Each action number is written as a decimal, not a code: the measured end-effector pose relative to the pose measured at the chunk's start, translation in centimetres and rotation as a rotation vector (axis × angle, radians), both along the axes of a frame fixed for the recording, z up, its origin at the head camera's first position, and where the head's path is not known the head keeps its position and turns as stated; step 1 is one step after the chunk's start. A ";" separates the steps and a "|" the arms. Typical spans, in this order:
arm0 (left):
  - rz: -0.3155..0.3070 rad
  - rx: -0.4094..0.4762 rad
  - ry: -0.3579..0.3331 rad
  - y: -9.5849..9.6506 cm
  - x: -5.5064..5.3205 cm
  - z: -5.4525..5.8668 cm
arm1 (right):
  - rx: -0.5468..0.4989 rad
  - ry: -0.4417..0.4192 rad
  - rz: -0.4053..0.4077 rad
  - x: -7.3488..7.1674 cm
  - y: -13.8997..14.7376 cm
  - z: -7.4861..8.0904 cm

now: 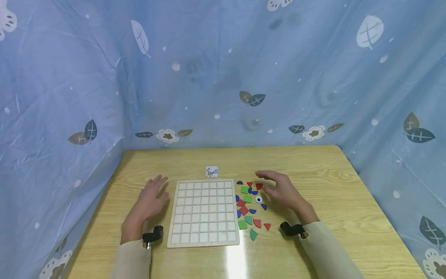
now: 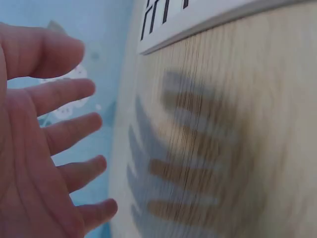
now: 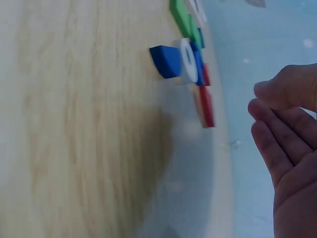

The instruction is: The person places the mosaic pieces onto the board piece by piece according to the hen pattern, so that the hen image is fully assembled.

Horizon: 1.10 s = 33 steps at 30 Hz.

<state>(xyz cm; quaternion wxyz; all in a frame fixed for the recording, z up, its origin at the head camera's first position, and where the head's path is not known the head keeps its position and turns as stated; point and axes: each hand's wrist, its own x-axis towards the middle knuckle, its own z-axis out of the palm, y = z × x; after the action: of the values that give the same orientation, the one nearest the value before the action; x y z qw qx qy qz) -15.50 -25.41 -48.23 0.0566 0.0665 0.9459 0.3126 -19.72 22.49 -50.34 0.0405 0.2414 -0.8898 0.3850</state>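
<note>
A pale wooden board (image 1: 203,212) with a grid of square recesses lies mid-table, its recesses bare. My left hand (image 1: 148,201) hovers left of it, fingers spread; the left wrist view shows the empty palm and fingers (image 2: 69,133) over their shadow. To the right of the board lie flat coloured pieces: green squares (image 1: 242,224), a red square (image 1: 244,210), blue half-discs (image 1: 264,207), red triangles (image 1: 267,226) and green quarter-discs (image 1: 253,234). My right hand (image 1: 285,192) holds nothing, loosely bent beside a red quarter-disc (image 1: 259,186) and a white disc with a dark centre (image 1: 259,199).
A small card (image 1: 211,171) printed with a coloured grid picture lies behind the board. The wooden table (image 1: 348,217) meets a blue leaf-patterned cloth (image 1: 216,77) at its back and sides. Small black cameras (image 1: 292,229) sit on both wrists.
</note>
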 end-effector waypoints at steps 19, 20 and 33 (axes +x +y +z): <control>-0.103 0.040 -0.152 0.6 -0.9 -2.2 | 0.029 -0.083 -0.092 0.7 0.7 -2.1; -0.105 0.046 -0.153 0.5 -0.9 -2.2 | 0.029 -0.077 -0.104 0.9 1.0 -2.2; -0.110 0.071 -0.144 0.4 -1.4 -2.4 | 0.042 -0.004 -0.189 2.6 2.4 -2.5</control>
<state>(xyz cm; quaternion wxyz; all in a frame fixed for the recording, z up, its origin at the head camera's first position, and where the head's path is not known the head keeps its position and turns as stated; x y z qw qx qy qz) -16.88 -24.98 -50.65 0.1390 0.0977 0.9227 0.3462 -17.17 24.85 -52.85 0.0697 0.1565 -0.9166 0.3614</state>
